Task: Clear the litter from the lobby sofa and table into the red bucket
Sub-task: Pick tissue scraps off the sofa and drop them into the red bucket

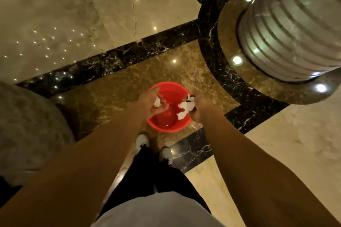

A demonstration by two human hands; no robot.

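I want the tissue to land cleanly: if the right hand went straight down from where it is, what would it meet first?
Probably the near-right rim of the red bucket, since the right hand with its white tissue hovers over that edge; depth is unclear.

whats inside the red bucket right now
The red bucket shows only its bare red floor. The left hand and right hand hold white paper scraps above its mouth, hiding part of the inside walls, so litter there cannot be ruled out.
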